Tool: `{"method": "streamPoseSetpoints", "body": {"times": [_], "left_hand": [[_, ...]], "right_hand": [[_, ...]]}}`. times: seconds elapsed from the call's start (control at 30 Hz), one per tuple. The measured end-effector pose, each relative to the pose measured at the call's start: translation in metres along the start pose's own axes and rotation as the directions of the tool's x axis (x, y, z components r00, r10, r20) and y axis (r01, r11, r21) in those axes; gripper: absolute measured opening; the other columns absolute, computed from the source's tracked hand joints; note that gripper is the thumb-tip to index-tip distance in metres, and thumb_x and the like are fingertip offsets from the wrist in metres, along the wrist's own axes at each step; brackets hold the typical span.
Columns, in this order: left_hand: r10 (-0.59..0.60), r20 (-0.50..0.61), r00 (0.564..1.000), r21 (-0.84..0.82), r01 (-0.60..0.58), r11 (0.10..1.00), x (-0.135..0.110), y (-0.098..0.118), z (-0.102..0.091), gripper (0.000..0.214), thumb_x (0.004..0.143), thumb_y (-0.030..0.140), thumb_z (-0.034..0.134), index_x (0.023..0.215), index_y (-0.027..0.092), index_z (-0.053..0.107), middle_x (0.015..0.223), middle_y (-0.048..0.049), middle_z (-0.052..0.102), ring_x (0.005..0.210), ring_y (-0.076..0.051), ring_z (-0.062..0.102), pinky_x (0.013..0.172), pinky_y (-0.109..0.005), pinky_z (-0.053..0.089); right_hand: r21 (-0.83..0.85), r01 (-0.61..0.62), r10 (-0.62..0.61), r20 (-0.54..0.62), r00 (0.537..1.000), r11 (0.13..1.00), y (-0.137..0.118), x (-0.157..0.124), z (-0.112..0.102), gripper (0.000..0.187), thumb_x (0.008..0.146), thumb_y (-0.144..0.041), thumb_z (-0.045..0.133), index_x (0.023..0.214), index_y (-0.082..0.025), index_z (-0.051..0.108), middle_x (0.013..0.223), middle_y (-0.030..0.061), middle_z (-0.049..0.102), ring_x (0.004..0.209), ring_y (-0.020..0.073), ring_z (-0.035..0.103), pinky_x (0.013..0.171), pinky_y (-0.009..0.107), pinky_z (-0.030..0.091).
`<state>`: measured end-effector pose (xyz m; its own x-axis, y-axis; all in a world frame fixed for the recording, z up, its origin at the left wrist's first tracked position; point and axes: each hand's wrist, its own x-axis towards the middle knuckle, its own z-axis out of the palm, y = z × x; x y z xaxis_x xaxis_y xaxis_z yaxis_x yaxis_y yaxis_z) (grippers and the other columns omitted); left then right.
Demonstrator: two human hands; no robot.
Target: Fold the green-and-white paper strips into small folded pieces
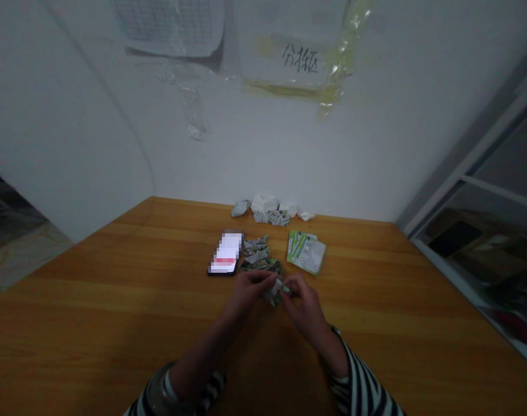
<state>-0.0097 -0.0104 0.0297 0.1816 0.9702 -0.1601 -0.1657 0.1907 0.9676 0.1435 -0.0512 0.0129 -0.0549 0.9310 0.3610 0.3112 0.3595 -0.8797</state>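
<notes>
Low over the table's middle, my left hand (255, 286) and my right hand (304, 300) pinch a small crumpled or folded piece of green-and-white printed paper (274, 293) between them. Fingers partly cover it, so its full shape is hidden. Just beyond my left hand lie several folded pieces of the same printed paper (256, 252), lined up one behind another. To the right of these rests a small fanned stack of flat green-and-white printed sheets or packets (307, 252).
A phone (226, 252) with a lit, blurred screen lies left of the folded pieces. Crumpled white tissues (264, 203) and more printed pieces (272, 217) sit along the wall at the wooden table's (159, 254) back edge. A shelf (471, 242) stands at right.
</notes>
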Motion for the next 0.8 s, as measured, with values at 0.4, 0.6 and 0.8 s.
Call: {"method": "streamPoseSetpoints", "body": {"times": [0.4,0.6,0.8], "left_hand": [[0.099,-0.071,0.993,-0.004,-0.1,0.995,-0.003,-0.01,0.008,0.025,0.06,0.034,0.08,0.071,0.012,0.075,0.066,-0.0052,0.072,0.062,-0.018,0.064,0.06,-0.027,0.048],[0.188,-0.011,0.982,0.097,-0.186,0.978,-0.009,-0.004,0.016,0.015,0.066,0.028,0.075,0.07,0.014,0.075,0.069,-0.0053,0.073,0.066,-0.019,0.065,0.065,-0.028,0.05],[0.324,0.123,0.938,0.017,-0.329,0.944,-0.016,0.008,0.021,0.012,0.069,0.027,0.075,0.071,0.016,0.073,0.085,-0.0079,0.073,0.096,-0.026,0.065,0.087,-0.035,0.049]], "right_hand": [[0.286,-0.184,0.192,0.0,0.981,0.94,0.009,0.004,0.011,0.038,0.07,-0.017,0.068,0.105,-0.022,0.053,0.096,0.0052,0.071,0.081,0.0202,0.07,0.064,0.027,0.055],[0.054,-0.049,0.055,-0.108,0.993,0.997,0.0,0.002,0.006,0.029,0.074,-0.015,0.065,0.102,-0.021,0.061,0.096,0.0059,0.072,0.087,0.0219,0.069,0.072,0.03,0.054],[-0.165,0.054,-0.098,-0.27,0.958,0.985,-0.008,0.0,-0.008,0.01,0.077,-0.015,0.064,0.083,-0.022,0.067,0.082,0.004,0.07,0.076,0.0201,0.065,0.07,0.029,0.051]]}}
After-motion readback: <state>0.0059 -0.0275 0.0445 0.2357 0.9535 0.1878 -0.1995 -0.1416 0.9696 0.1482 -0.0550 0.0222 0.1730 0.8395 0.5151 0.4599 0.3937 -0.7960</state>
